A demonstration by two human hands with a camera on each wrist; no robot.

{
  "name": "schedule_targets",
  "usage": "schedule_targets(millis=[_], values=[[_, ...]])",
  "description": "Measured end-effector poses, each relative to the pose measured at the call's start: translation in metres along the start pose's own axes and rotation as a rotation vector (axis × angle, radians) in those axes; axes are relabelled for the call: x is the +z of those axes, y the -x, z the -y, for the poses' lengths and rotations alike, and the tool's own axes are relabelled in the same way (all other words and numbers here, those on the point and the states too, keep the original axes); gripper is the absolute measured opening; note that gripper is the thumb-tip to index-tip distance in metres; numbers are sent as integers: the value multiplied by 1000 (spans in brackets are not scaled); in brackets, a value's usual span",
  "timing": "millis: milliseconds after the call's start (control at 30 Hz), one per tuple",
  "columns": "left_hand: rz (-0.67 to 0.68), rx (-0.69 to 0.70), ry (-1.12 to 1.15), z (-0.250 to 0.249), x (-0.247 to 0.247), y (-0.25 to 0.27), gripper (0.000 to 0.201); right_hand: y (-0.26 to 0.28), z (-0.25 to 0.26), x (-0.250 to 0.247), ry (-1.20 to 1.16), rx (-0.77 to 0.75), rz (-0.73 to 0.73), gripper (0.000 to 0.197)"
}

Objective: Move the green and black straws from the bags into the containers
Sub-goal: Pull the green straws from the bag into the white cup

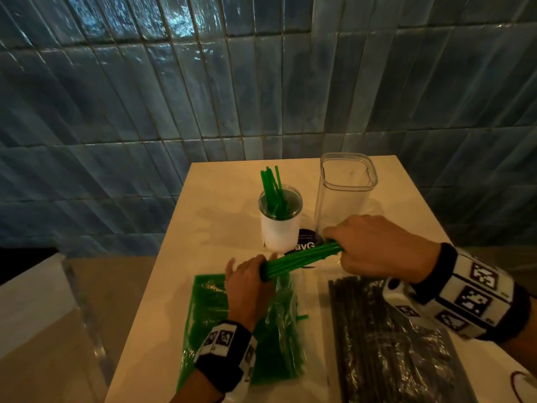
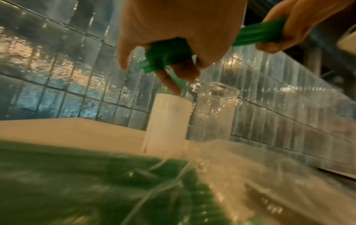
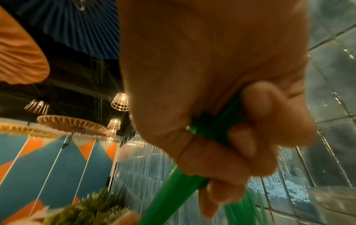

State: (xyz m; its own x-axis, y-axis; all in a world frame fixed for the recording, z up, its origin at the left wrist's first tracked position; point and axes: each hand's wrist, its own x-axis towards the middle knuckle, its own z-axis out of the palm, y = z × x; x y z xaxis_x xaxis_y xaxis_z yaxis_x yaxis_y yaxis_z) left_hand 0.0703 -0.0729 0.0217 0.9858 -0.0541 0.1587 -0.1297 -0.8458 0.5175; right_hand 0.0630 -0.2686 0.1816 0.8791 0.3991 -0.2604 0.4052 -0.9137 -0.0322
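Note:
A bundle of green straws (image 1: pixel 300 260) hangs level above the table, gripped at both ends. My left hand (image 1: pixel 251 276) curls round its near-left end (image 2: pixel 163 59); my right hand (image 1: pixel 374 248) grips the far-right end (image 3: pixel 210 132). Below the left hand lies the clear bag of green straws (image 1: pixel 215 312). The bag of black straws (image 1: pixel 386 341) lies to the right, under my right wrist. A white round cup (image 1: pixel 279 225) holding several green straws stands behind the bundle, with an empty clear square container (image 1: pixel 343 193) to its right.
The pale table (image 1: pixel 215 199) ends close behind the containers at a blue tiled wall (image 1: pixel 261 82). A dark round label (image 1: pixel 306 242) lies between the cup and the clear container. A low clear-edged surface (image 1: pixel 43 301) sits left of the table.

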Motion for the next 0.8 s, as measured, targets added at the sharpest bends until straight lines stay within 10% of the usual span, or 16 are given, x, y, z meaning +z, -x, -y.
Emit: schedule_targets(millis=[300, 467, 633, 733, 800], values=[[14, 38, 303, 3, 12, 11, 39, -25, 36, -3, -608, -189, -484, 28], [18, -244, 707, -8, 8, 7, 41, -40, 32, -6, -1327, -64, -867, 37], [146, -183, 718, -38, -6, -15, 41, -52, 46, 16, -1613, -19, -422, 32], [208, 15, 665, -50, -19, -34, 15, -60, 49, 15, -1673, 30, -487, 33], [227, 211, 525, -40, -23, -49, 52, -67, 33, 4, -1685, 102, -638, 37]])
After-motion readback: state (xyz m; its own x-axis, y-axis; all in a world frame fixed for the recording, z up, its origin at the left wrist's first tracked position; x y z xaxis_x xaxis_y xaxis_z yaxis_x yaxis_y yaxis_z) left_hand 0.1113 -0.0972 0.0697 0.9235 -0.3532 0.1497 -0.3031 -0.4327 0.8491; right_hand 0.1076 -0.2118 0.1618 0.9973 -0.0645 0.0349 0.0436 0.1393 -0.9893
